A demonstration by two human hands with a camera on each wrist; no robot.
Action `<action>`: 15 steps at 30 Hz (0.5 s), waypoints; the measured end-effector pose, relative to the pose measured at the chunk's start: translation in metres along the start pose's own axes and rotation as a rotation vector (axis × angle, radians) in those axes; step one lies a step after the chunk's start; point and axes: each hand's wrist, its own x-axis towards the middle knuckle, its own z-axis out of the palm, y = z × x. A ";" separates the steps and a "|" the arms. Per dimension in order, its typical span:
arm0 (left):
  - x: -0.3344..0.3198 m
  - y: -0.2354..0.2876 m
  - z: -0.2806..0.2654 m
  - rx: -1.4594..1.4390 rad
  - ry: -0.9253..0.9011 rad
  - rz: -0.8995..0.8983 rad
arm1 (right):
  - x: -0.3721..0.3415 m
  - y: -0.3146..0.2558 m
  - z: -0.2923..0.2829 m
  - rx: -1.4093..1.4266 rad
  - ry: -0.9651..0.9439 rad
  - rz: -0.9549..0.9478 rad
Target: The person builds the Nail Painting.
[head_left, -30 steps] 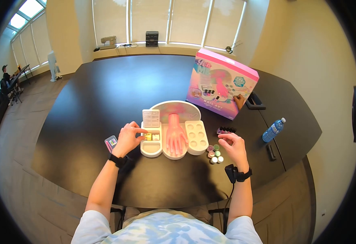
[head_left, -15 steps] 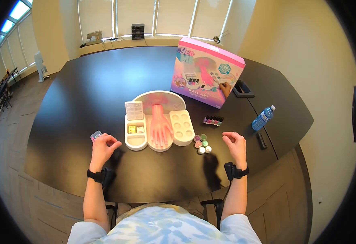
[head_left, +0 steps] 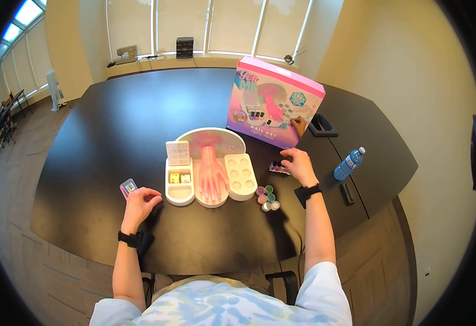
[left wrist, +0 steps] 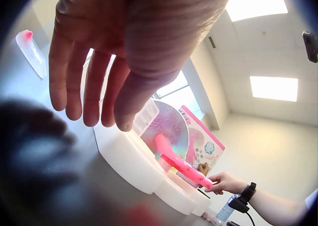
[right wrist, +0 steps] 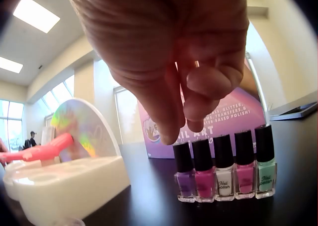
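Note:
My right hand (head_left: 301, 167) hovers over a row of small nail polish bottles (head_left: 279, 168). In the right wrist view, its thumb tip lies close to the black cap of the purple bottle (right wrist: 186, 184); whether it touches is unclear. My left hand (head_left: 139, 206), fingers relaxed and holding nothing, hovers beside a small clear case (head_left: 127, 187). Fingers of my left hand (left wrist: 94, 82) hang down in the left wrist view. Between my hands stands a white tray set (head_left: 179, 193) with a pink model hand (head_left: 212, 176) and yellow and white items (head_left: 180, 177) in one compartment.
Small glitter and white-lidded jars (head_left: 267, 199) sit right of the tray set. A large pink and purple box (head_left: 273, 103) stands behind. A blue water bottle (head_left: 350, 164) is at the right of the dark table (head_left: 102, 130).
My left hand has drawn back from the tray compartment toward the left. My right hand has moved forward from beside the jars to above the polish bottles.

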 end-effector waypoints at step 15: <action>0.000 0.001 0.005 0.034 -0.085 -0.045 | 0.021 0.008 0.034 -0.252 -0.092 -0.051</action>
